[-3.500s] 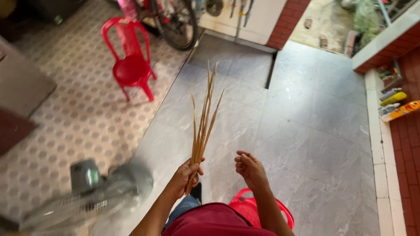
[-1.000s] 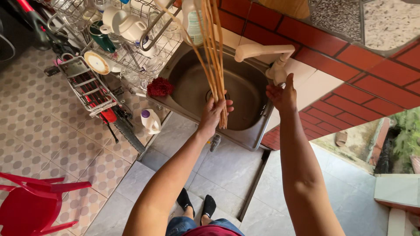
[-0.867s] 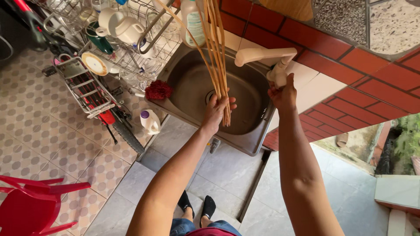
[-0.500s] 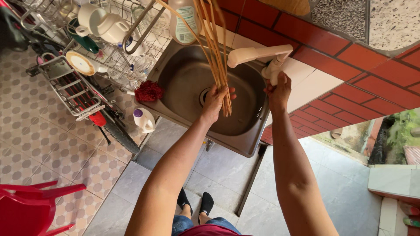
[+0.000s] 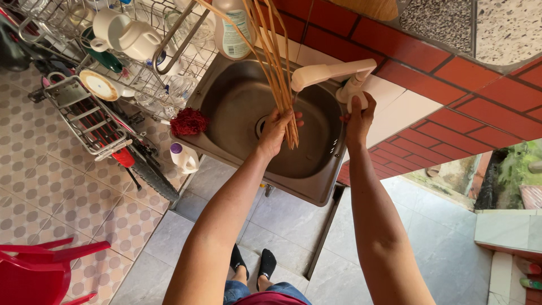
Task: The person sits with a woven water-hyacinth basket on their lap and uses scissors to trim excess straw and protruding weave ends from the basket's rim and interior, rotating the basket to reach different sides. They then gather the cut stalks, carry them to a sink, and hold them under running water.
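Left hand: the left hand (image 5: 276,129) is clenched around a bundle of thin tan sticks (image 5: 275,68), gripped near the lower ends, with the fingers wrapped over the front.
Right hand: the right hand (image 5: 358,116) is closed on the cream tap handle (image 5: 353,89) at the base of the faucet; the thumb and fingers are pressed against its sides.
Sticks: the bundle is held over the steel sink (image 5: 237,107), fanning out toward the top edge of the view; the short lower ends stick out just past the left hand, above the basin near the drain (image 5: 261,125).
Faucet: a cream spout (image 5: 330,72) is seen reaching out over the basin, its mouth just beside the sticks; whether water is running cannot be told.
Sink surroundings: a red scouring pad (image 5: 189,121) is laid on the sink's left rim, and a white bottle with a purple cap (image 5: 183,157) is set just beside that corner. A clear soap bottle (image 5: 233,31) is stood at the back rim.
Rack: a wire dish rack (image 5: 141,62) left of the sink is loaded with white mugs (image 5: 121,33) and a small plate (image 5: 97,85).
Wall: red brick tiles (image 5: 451,73) are seen behind the tap.
Floor: patterned tiles are seen below, with a red plastic chair (image 5: 39,268) at the lower left corner.
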